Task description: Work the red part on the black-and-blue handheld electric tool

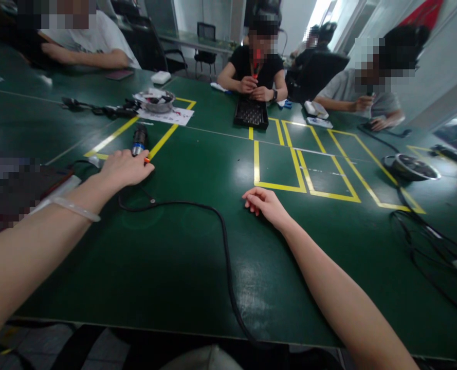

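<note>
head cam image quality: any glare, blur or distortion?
Head view: bright window washed out at top; pale glare on the green table near its front edge; left hand and right hand slightly soft but readable; far chair lacks fine detail; wide-lens stretch toward the corners; pixelated blocks at top and left.

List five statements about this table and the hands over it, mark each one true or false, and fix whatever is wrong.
1. The left hand is at the near end of the black tool. True.
2. The right hand is clutching the black cable. False: no cable is in it; the cable lies on the table, apart from that hand.
3. The metal bowl stands on white paper. True.
4. The pale bracelet is on the right arm. False: it is on the left arm.
5. A black tray lies before the person in a black top. True.
</note>
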`<control>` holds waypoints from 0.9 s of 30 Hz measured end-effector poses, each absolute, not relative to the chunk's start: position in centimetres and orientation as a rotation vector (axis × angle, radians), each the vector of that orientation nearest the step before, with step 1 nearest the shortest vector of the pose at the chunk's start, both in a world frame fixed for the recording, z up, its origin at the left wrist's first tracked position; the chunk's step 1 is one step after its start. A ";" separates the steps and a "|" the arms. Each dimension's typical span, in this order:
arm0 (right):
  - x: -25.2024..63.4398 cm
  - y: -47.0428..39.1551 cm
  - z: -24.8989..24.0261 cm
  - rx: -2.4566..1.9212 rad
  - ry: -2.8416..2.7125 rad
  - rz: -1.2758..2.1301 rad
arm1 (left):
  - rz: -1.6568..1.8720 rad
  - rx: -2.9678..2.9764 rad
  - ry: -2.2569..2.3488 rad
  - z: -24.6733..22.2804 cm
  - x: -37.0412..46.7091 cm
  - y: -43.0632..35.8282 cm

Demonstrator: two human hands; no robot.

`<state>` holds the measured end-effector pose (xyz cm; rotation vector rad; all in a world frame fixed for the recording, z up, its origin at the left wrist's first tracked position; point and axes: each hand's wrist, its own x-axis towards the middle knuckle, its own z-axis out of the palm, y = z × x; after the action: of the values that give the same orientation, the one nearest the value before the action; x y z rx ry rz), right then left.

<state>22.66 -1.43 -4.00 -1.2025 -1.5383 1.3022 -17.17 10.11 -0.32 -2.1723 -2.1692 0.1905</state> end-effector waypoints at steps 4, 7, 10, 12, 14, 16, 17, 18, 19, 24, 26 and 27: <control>22.7 -1.5 -4.0 -1.210 -1.528 1.297 | 0.190 -2.190 -2.129 -0.7 -15.0 8.8; 22.8 -1.4 -4.2 -1.237 -1.522 1.209 | 0.134 -2.231 -2.072 -1.0 -12.5 7.2; 22.7 -1.5 -4.1 -1.253 -1.568 0.982 | 0.093 -2.298 -1.975 -1.0 -9.4 5.2; 22.3 -1.8 -3.8 -1.237 -1.618 0.840 | 0.094 -2.349 -1.904 -0.8 -7.3 3.7; 21.8 -2.3 -3.4 -1.208 -1.664 0.807 | 0.102 -2.406 -1.829 -0.5 -5.4 2.3; 21.1 -2.9 -3.2 -1.155 -1.725 0.878 | 0.104 -2.447 -1.757 -0.2 -3.6 1.0; 20.8 -3.1 -3.1 -1.143 -1.767 0.904 | 0.104 -2.459 -1.724 -0.1 -2.8 0.4; 20.5 -3.2 -3.1 -1.137 -1.805 0.909 | 0.103 -2.466 -1.695 0.0 -2.1 -0.1; 20.2 -3.4 -3.1 -1.134 -1.837 0.907 | 0.102 -2.472 -1.671 0.0 -1.4 -0.7; 19.6 -3.5 -3.3 -1.162 -1.852 0.923 | 0.109 -2.494 -1.577 0.2 1.6 -2.5; 19.6 -3.5 -3.3 -1.188 -1.831 0.919 | 0.100 -2.511 -1.551 0.2 2.5 -2.8; 19.7 -3.5 -3.3 -1.200 -1.826 0.914 | 0.093 -2.521 -1.544 0.2 2.9 -2.9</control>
<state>19.72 -3.50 -3.28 -1.2004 -1.8255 0.9135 2.91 -2.88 0.17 -2.5214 -1.5435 0.0927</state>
